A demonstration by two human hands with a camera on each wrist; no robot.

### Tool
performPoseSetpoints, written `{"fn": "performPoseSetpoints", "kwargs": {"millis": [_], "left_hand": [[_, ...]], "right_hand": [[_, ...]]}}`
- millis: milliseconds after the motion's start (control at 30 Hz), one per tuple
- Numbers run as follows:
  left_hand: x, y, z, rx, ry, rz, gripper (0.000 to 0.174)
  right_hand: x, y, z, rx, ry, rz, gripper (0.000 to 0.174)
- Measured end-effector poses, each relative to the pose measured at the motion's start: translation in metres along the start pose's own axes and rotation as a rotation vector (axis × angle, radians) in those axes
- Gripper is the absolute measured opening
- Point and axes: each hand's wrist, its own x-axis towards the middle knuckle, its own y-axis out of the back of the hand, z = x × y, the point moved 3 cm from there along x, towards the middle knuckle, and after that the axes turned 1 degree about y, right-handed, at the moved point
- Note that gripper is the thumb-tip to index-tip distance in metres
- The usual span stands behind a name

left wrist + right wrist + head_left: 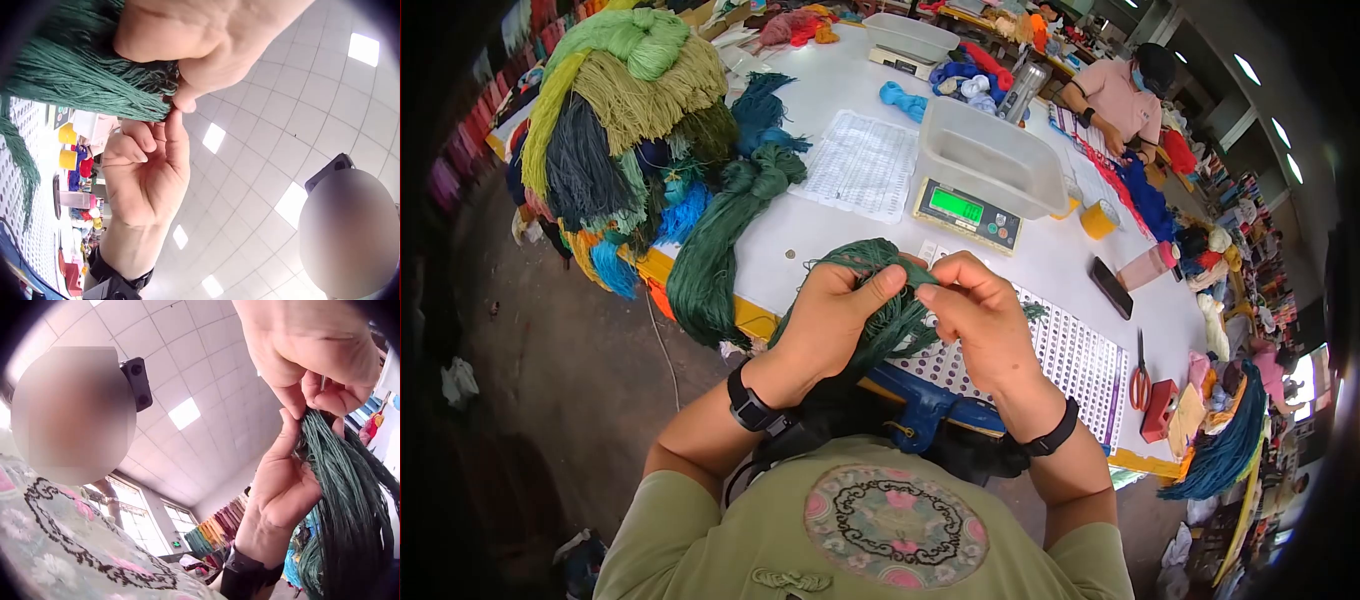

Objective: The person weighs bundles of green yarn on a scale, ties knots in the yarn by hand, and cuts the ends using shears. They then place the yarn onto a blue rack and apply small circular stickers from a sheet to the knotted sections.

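Note:
A bundle of dark green yarn (880,330) lies gathered at the table's front edge, its strands fanning down in the right wrist view (350,512). The left hand (830,315) holds the bundle near its top, thumb over the strands. The right hand (990,325) pinches the strands at the bundle's end, its fingertips close to the left thumb. In the left wrist view the right hand (147,169) has thumb and finger at the yarn's tip (159,109). A few loose strands hang beside it over the perforated board.
A second green hank (720,240) hangs over the table's left edge. Behind the hands stand a scale (968,215) with a clear tub (990,160) and a printed sheet (860,165). To the right lie a phone (1110,288), scissors (1139,385) and a red box (1159,410).

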Motion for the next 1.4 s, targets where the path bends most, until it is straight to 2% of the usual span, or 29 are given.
{"fn": "performPoseSetpoints", "kwargs": {"millis": [33,167,233,267,333,433,567,600,633,667,700,733,767,833,933,1033,1067,1100,1133,1167,1200,1233,1267,1300,1333,1367,1400], "left_hand": [[0.0,0.001,-0.002,-0.115,0.055,0.028,0.034],[0.001,-0.003,-0.001,-0.024,-0.043,0.014,0.032],[0.001,-0.005,0.001,-0.002,-0.063,0.031,0.019],[0.001,-0.005,0.001,-0.003,-0.063,0.03,0.019],[-0.001,-0.005,-0.002,-0.038,0.002,0.04,0.02],[0.002,0.002,-0.002,0.002,-0.061,0.027,0.021],[0.005,0.009,-0.001,-0.088,-0.134,0.089,0.014],[0.002,0.007,0.003,-0.088,-0.133,0.089,0.014],[-0.003,0.007,0.006,-0.342,-0.019,0.165,0.016],[-0.007,0.009,0.007,-0.595,0.098,0.241,0.02],[-0.009,0.018,0.008,-0.777,0.18,-0.008,0.021],[-0.022,0.03,0.013,-0.968,0.284,-0.19,0.024],[-0.039,0.032,0.028,-1.02,0.231,-0.205,0.027],[-0.07,0.063,0.063,-0.741,-0.034,-0.151,0.03],[-0.107,0.121,0.122,-0.612,-0.192,0.181,0.019],[-0.148,0.196,0.161,-0.66,-0.19,0.335,0.017],[-0.167,0.238,0.17,-0.757,-0.164,0.173,0.015],[-0.189,0.269,0.182,-0.779,-0.27,0.347,0.014],[-0.21,0.297,0.193,-0.766,-0.305,0.416,0.011],[-0.239,0.348,0.205,-0.679,-0.31,0.413,0.01],[-0.265,0.386,0.22,-0.581,-0.374,0.609,0.012],[-0.304,0.452,0.235,-0.506,-0.407,0.655,0.014],[-0.331,0.491,0.241,-0.431,-0.437,0.701,0.015],[-0.33,0.474,0.235,-0.321,-0.478,0.823,0.016],[-0.327,0.461,0.229,-0.208,-0.521,0.936,0.016],[-0.312,0.449,0.219,-0.308,-0.507,0.851,0.016],[-0.28,0.397,0.2,-0.386,-0.392,0.72,0.017]], "right_hand": [[-0.001,0.001,0.002,0.112,-0.084,0.042,0.009],[0.002,0.002,0.006,0.134,-0.084,0.053,0.01],[0.002,0.002,0.008,0.094,-0.061,0.044,0.009],[0.003,0.002,0.006,0.093,-0.06,0.044,0.009],[0.004,0.0,0.005,0.461,-0.182,0.068,0.009],[0.004,0.002,0.004,0.518,-0.198,0.032,0.01],[0.006,0.005,0.008,0.414,-0.314,-0.041,0.009],[0.006,0.005,0.007,0.262,-0.299,-0.147,0.01],[0.005,0.005,0.005,0.109,-0.282,-0.251,0.01],[0.003,0.011,0.0,0.108,-0.283,-0.25,0.01],[0.001,0.024,-0.009,0.137,-0.249,-0.158,0.012],[-0.002,0.04,-0.016,0.163,-0.218,-0.063,0.013],[-0.005,0.063,-0.016,0.146,-0.222,0.004,0.014],[-0.017,0.118,-0.008,0.086,-0.303,0.146,0.015],[-0.043,0.196,0.01,-0.192,-0.425,0.356,0.016],[-0.07,0.291,0.029,-0.376,-0.45,0.66,0.017],[-0.082,0.321,0.032,-0.421,-0.451,0.784,0.017],[-0.096,0.356,0.034,-0.408,-0.464,0.858,0.017],[-0.111,0.392,0.037,-0.395,-0.475,0.931,0.017],[-0.125,0.427,0.04,-0.416,-0.454,1.025,0.016],[-0.139,0.461,0.044,-0.437,-0.431,1.118,0.016],[-0.153,0.519,0.054,-0.78,-0.421,0.986,0.017],[-0.165,0.569,0.062,-1.189,-0.408,0.874,0.017],[-0.177,0.618,0.07,-1.558,-0.355,0.807,0.017],[-0.162,0.572,0.057,-1.105,-0.407,0.743,0.018],[-0.145,0.512,0.041,-0.57,-0.458,0.759,0.018],[-0.124,0.435,0.018,-0.168,-0.551,0.816,0.019]]}}
